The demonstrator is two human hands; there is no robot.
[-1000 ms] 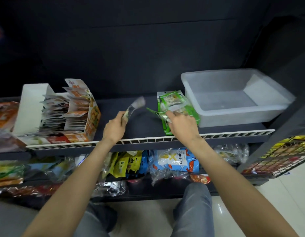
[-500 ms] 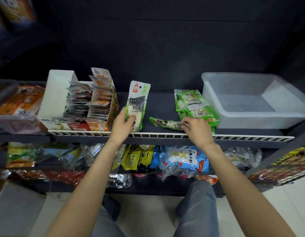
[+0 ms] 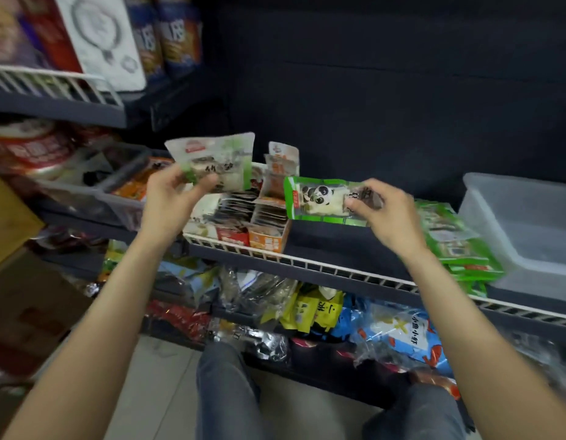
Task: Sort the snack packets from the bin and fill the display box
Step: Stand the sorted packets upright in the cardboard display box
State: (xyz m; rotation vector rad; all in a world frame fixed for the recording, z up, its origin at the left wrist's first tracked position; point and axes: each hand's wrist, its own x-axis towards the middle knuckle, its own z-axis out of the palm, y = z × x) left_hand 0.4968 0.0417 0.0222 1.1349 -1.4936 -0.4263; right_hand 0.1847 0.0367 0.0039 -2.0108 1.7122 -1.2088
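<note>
Very little print resolves for me here. The blue packet [image 3: 399, 336] on the lower shelf, at about five o'clock, carries the characters 小鱼小虾 running down its white panel. The white packet [image 3: 218, 160] in my left hand [image 3: 167, 201], at around eleven o'clock, has large dark brush characters; I read the first as 竹, the second is smeared. Its red logo patch is unreadable. The green panda packet [image 3: 319, 198] held by my right hand [image 3: 386, 214], at one o'clock, bears a small red label I cannot read. Everything else is too blurred.
</note>
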